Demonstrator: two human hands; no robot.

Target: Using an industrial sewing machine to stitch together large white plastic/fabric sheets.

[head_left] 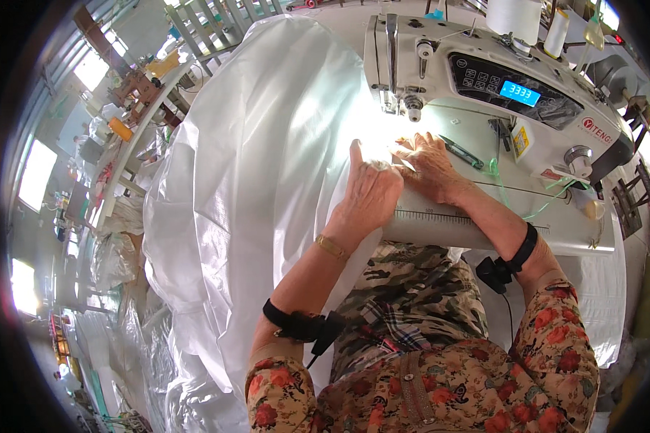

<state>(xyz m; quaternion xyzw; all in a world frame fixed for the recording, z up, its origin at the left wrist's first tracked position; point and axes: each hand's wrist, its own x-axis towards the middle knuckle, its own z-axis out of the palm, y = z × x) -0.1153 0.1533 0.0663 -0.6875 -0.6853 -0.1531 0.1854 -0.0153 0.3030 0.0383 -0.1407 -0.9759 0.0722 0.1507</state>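
Note:
A large, shiny white plastic sheet [245, 159] drapes over the left side of the sewing machine [484, 65] and hangs down past my lap. My left hand [372, 189] is closed on a gathered edge of it, the index finger stretched forward. Close beside it, my right hand [432, 169] has bent fingers at the same edge, just in front of the needle area; it seems to pinch the sheet there. Glare from the machine's lamp hides the fingertips and the stitching spot. A dark thread snipper [462, 153] lies right of my right hand.
Green thread [495, 173] trails over the machine bed, whose front edge carries a ruler strip [440, 216]. A white thread cone [514, 20] stands on top. To the left are a cluttered bench [133, 148] and crumpled clear plastic [115, 260]. Slatted grey wood [209, 29] is behind.

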